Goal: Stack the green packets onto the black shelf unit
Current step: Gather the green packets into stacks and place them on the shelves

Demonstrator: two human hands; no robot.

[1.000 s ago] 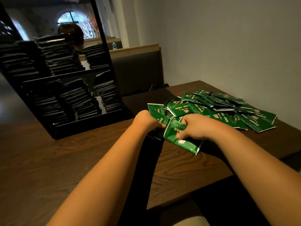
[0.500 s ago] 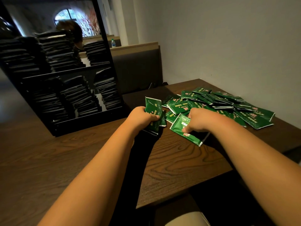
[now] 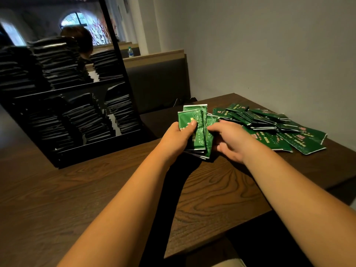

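Observation:
An upright bundle of green packets (image 3: 199, 130) is gripped in my left hand (image 3: 178, 136), thumb across the front packet, just above the table. My right hand (image 3: 230, 140) touches the bundle's right edge with its fingertips, fingers curled around the outermost packet. A loose pile of green packets (image 3: 269, 128) lies on the table to the right, near the wall. The black shelf unit (image 3: 63, 97) stands at the left, its two levels filled with several dark stacks of packets.
The wooden table (image 3: 202, 199) ends in an edge at the lower right, with a dark gap beyond. A grey wall runs along the right. A padded bench back (image 3: 156, 79) stands behind the table. A person's head (image 3: 81, 38) shows behind the shelf.
My left hand has lifted its packets upright and higher. My right hand has left the table and brought its packet against the bundle, so both hands now meet at one stack.

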